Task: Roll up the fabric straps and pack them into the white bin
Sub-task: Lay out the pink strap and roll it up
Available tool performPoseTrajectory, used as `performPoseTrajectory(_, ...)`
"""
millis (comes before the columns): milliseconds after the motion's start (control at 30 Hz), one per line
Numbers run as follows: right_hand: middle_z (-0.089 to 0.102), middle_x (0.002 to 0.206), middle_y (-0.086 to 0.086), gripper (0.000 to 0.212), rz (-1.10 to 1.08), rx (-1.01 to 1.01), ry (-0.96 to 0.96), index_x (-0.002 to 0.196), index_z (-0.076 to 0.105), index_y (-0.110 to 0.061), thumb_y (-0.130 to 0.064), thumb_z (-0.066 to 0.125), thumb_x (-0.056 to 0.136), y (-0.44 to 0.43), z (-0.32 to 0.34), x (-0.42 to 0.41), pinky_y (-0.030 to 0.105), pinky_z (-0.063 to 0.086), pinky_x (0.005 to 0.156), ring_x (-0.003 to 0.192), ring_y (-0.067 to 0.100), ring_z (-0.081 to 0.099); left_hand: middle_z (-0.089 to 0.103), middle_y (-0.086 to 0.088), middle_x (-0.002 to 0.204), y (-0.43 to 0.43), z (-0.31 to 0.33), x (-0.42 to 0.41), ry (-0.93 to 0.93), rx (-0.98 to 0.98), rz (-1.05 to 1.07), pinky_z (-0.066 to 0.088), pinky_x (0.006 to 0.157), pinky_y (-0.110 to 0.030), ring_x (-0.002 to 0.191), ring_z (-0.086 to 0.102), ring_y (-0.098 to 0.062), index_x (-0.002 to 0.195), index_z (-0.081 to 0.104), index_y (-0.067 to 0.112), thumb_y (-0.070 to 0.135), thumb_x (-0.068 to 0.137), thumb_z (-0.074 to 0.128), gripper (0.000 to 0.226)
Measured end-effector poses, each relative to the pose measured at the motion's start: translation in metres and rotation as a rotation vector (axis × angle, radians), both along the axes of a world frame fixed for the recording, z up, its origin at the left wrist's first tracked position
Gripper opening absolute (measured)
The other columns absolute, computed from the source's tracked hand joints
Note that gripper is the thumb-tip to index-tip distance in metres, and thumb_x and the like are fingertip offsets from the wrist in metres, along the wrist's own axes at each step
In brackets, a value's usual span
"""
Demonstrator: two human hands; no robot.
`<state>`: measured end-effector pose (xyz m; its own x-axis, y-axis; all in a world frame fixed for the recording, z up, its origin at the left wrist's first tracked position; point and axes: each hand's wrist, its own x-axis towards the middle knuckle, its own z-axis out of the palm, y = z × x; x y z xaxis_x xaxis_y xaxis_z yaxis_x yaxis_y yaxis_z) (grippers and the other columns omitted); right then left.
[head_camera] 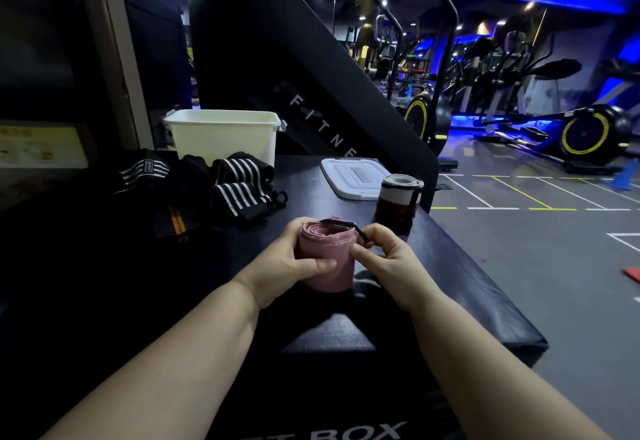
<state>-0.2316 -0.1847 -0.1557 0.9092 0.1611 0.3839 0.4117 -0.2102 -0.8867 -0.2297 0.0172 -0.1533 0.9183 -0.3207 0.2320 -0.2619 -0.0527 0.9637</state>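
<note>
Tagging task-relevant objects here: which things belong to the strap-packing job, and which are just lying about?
In the job:
pink roll, gripped by left hand and right hand
red-and-white roll
black striped straps
white bin

Lying about:
white lid, flat beside the red-and-white roll
stair machine
exercise bikes

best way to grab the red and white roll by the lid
Grip the roll round its curved side, coming from the near side. It stands on end, so a side squeeze should keep the layers wound, and the lid lies just behind it.
</note>
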Motion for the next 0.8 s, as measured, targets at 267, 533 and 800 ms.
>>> performPoseTrajectory(267,0.062,0.093,-0.008,0.004,-0.005,0.041,-0.031,0.081,0.07,-0.024,-0.023,0.073,0.084,0.0,0.0,-0.001,0.032,0.047,0.084,0.091,0.008,0.058,0.067,0.005,0.102,-0.006,-0.006,0.005,-0.118,0.113,0.242,0.052,0.094,-0.041,0.095,0.064,-0.011,0.107,0.047,0.039,0.043,0.053,0.078,0.063)
performPoseTrajectory(533,0.06,0.092,-0.009,0.012,-0.082,0.011,-0.123,0.08,0.075,-0.022,-0.02,0.083,0.07,0.003,0.002,-0.004,0.024,0.047,0.068,0.074,0.011,0.056,0.068,0.002,0.1,-0.012,-0.004,0.004,-0.111,0.142,0.334,0.053,0.092,-0.046,0.095,0.066,-0.018,0.101,0.041,0.044,0.05,0.051,0.076,0.061)
performPoseTrajectory(800,0.06,0.095,-0.012,0.005,0.038,0.036,-0.128,0.085,0.068,-0.024,-0.024,0.064,0.081,0.005,0.003,-0.003,0.015,0.04,0.078,0.087,0.008,0.053,0.066,0.004,0.095,-0.012,0.0,0.002,-0.111,0.148,0.367,0.052,0.091,-0.044,0.09,0.064,-0.018,0.099,0.04,0.042,0.039,0.059,0.075,0.054)
